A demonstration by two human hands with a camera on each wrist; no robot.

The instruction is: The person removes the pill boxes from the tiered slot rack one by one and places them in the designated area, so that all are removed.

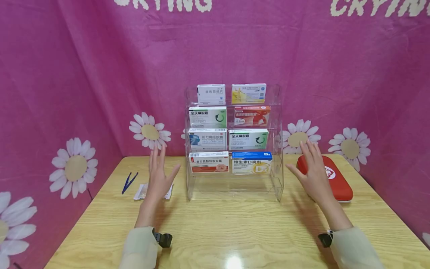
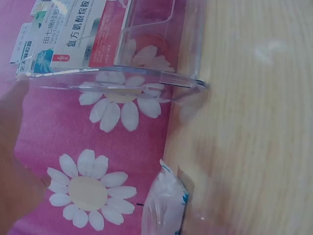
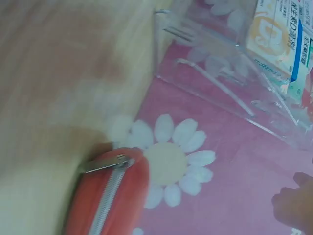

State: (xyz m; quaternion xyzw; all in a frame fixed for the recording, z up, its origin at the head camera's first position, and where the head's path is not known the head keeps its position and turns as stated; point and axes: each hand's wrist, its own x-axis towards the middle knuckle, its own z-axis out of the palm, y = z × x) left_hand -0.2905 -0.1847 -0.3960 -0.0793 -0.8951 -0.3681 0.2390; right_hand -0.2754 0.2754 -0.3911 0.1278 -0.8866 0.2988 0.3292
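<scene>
Clear rack [image 1: 234, 186] stands at table [image 1: 235, 231] centre, holding eight medicine boxes. Likely light, stiff, slippery acrylic, top-heavy with the boxes; best gripped by the side walls, low. Left hand [image 1: 158, 178] at 9 o'clock of it, right hand [image 1: 314, 175] at 3 o'clock, both raised, palms inward, fingers straight and spread, holding nothing. Red pouch [image 1: 337, 183] lies behind the right hand.

the head view is evenly and brightly lit from above; a white glare spot is seen on the wooden table [image 1: 235, 231] near the bottom edge, and soft shadows are cast beside the forearms. slight bending is noticed at the frame edges. the left wrist view is softly focused. the right wrist view is heavily smeared by motion blur, and the red zip case [image 3: 105, 196] is rendered indistinct.
</scene>
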